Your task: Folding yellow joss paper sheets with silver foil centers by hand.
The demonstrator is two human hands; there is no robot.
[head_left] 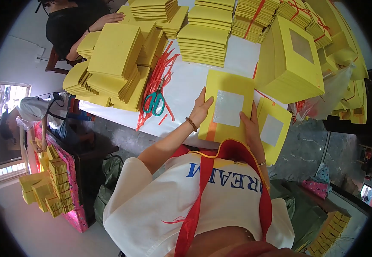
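A flat yellow paper packet with a pale, shiny rectangular window is held upright in front of me over the near table edge. My left hand grips its left side, thumb on the front. On the opposite side my right hand is closed round the edge, its thumb beside the window. An orange-red strip shows at the packet's lower left. Another windowed yellow packet lies just right of my right hand. Teal-handled scissors rest on a bunch of red strips to the left.
Folded yellow packet stacks fill the table's left; more stacks stand at the back. A tall windowed stack rises at right, near a clear plastic bag. One person's hand touches the far-left stacks; another person sits farther left.
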